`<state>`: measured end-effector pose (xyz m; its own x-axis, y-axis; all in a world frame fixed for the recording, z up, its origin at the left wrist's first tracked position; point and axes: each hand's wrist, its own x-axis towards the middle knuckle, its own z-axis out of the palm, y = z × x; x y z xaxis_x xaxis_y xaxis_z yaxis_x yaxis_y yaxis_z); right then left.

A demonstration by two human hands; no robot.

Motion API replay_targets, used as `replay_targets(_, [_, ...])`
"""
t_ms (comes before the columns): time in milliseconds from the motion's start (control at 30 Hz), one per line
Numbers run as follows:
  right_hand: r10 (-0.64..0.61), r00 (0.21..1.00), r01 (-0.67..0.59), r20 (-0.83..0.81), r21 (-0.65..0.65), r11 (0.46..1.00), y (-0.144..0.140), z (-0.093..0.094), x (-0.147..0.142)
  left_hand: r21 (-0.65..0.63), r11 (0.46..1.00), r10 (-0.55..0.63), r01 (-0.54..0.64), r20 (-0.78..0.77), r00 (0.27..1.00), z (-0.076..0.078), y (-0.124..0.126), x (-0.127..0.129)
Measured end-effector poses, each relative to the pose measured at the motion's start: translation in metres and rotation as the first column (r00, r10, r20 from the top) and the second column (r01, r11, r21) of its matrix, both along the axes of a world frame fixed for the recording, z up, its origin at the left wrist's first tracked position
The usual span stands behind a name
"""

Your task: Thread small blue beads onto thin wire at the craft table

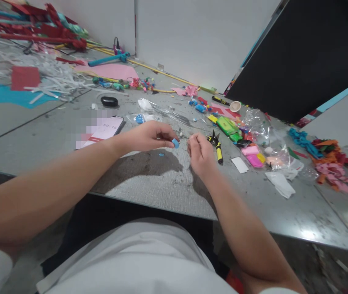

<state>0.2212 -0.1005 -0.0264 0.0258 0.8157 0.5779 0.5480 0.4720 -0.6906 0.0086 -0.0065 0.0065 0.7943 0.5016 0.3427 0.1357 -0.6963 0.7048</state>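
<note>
My left hand (149, 136) pinches a small piece of blue clay (175, 143) between thumb and fingertips, just above the table. Across a narrow gap, my right hand (201, 155) has its fingers curled together; a thin, dark, wire-like line seems to lead to its fingertips, but what they hold is too small to make out. A tiny blue scrap (161, 154) lies in the shadow under my left hand. Right beside my right hand are black and yellow pliers (219, 152), their jaws apart.
A phone (112, 127) and a black case (109, 101) lie to the left. Thin wires (174, 114) stretch behind my hands. Green clay packs (227, 125), pink packs (255, 157) and a white card (240, 165) lie to the right. Shredded paper (66, 77) is heaped far left.
</note>
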Motion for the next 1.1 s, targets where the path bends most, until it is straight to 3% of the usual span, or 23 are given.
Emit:
replay_targets(200, [-0.015, 1.0, 0.014, 0.013, 0.058, 0.998, -0.004, 0.006, -0.004, -0.091, 0.994, -0.054, 0.06, 0.065, 0.996, 0.002, -0.003, 0.001])
replay_targets(433, [0.065, 0.975, -0.118, 0.213, 0.244, 0.963, -0.016, 0.014, -0.015, 0.007, 0.997, -0.078, 0.078, 0.019, 0.997, 0.004, -0.003, 0.0])
replay_targets(567, [0.07, 0.951, -0.135, 0.3, 0.202, 0.97, -0.014, 0.011, -0.013, 0.066, 0.995, -0.064, 0.069, -0.078, 0.995, 0.004, -0.003, 0.002])
replay_targets(700, [0.082, 0.939, -0.115, 0.335, 0.078, 0.99, -0.01, 0.006, -0.011, 0.038, 0.998, -0.047, 0.052, -0.131, 0.99, 0.004, -0.002, 0.002])
replay_targets(800, [0.105, 0.973, -0.105, 0.204, -0.01, 0.994, -0.009, 0.005, -0.008, -0.065, 0.997, -0.042, 0.034, -0.129, 0.991, 0.002, 0.001, 0.0])
replay_targets(900, [0.076, 0.992, -0.085, -0.098, -0.082, 0.993, -0.006, 0.005, -0.004, -0.142, 0.99, -0.006, -0.012, -0.122, 0.992, 0.0, 0.004, 0.0])
replay_targets(1000, [0.054, 0.921, -0.102, -0.385, -0.105, 0.989, 0.0, 0.008, 0.003, -0.154, 0.986, 0.039, -0.06, -0.135, 0.99, -0.001, 0.005, 0.0])
replay_targets(1100, [0.014, 0.867, -0.073, -0.498, -0.1, 0.992, 0.01, 0.014, 0.016, -0.141, 0.983, 0.1, -0.12, -0.146, 0.984, 0.0, 0.005, 0.001])
